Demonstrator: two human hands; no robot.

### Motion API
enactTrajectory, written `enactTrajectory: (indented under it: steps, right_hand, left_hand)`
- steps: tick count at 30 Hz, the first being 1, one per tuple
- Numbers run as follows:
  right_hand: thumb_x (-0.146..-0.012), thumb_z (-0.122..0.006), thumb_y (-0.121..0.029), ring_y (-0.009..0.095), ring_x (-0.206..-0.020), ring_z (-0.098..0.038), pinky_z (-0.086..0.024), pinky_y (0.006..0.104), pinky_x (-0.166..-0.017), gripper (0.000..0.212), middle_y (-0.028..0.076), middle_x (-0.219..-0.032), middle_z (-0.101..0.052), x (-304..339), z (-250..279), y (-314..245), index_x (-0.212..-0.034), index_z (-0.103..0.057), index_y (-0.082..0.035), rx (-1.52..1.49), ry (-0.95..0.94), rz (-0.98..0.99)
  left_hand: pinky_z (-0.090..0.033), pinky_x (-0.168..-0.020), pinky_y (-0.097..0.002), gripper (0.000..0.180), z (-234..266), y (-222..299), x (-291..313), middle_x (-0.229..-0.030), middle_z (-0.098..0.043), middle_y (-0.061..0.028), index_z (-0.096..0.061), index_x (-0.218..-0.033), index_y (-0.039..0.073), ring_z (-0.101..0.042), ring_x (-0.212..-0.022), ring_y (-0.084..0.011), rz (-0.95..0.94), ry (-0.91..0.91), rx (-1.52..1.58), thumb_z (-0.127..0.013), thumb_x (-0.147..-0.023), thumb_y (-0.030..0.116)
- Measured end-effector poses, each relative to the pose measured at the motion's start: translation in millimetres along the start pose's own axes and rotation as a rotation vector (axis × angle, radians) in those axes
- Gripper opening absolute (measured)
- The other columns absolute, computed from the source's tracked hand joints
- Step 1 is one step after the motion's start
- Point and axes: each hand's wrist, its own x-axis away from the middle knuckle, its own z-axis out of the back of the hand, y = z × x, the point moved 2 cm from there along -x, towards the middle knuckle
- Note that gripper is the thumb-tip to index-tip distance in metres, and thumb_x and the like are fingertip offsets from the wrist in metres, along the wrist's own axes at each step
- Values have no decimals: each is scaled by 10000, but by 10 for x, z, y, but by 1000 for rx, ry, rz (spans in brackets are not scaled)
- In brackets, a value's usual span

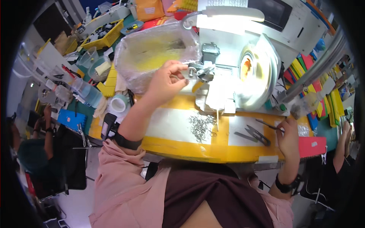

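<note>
Slim dark tool (266, 124) — pinched narrowly by the fingers of the right hand (288, 133), near the surface's (178, 149) front right corner. Black snips (262, 139) lie just beside it; small metal pieces (200, 127) heap mid-surface. Farther in, the left hand (167, 81) reaches the white machine (217, 93) — fingers slightly parted, grip impossible to tell.

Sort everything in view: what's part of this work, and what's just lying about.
Apparently in use:
white machine, left hand at its front
thin dark tool in right hand
small metal pieces

Apparently lying about:
yellow basket
orange packet
</note>
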Motion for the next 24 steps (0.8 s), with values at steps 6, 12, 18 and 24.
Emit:
enactTrajectory:
  steps: [6,12,18,24]
  right_hand:
    - [-703,-597,8,171,-625,-552,-426,266,-573,104,95,-710,-561,37,367,-254,-801,-562,9,-521,-119,-111]
    - [-765,-588,-14,96,-645,-535,-427,232,-573,98,39,-700,-555,-20,-240,-437,-855,-555,3,-735,7,-153]
    - [-790,-575,-28,79,-537,-474,-367,197,-487,73,27,-676,-537,78,-555,-54,-858,-552,-18,-1242,175,-378]
    - [-829,-544,-103,60,-475,-417,-318,189,-449,93,-3,-575,-462,0,-499,38,-864,-541,-16,-1229,246,-480]
  left_hand:
    - [-427,-788,-226,167,-116,-89,-1,-1028,-474,-33,-614,-890,-27,-496,-904,-104,66,54,374,-642,-728,9]
    - [-365,-760,-202,30,-47,-107,-86,-954,-483,11,-598,-735,-24,-467,-855,-78,139,-85,279,-604,-749,2]
    - [-364,-717,-202,111,275,406,-248,-929,-513,-25,-556,-645,14,-466,-777,-70,-76,-101,218,-592,-749,29]
    - [-386,-641,-232,111,165,456,-426,-910,-548,-78,-477,-709,60,-479,-704,-92,68,-425,826,-493,-817,79]
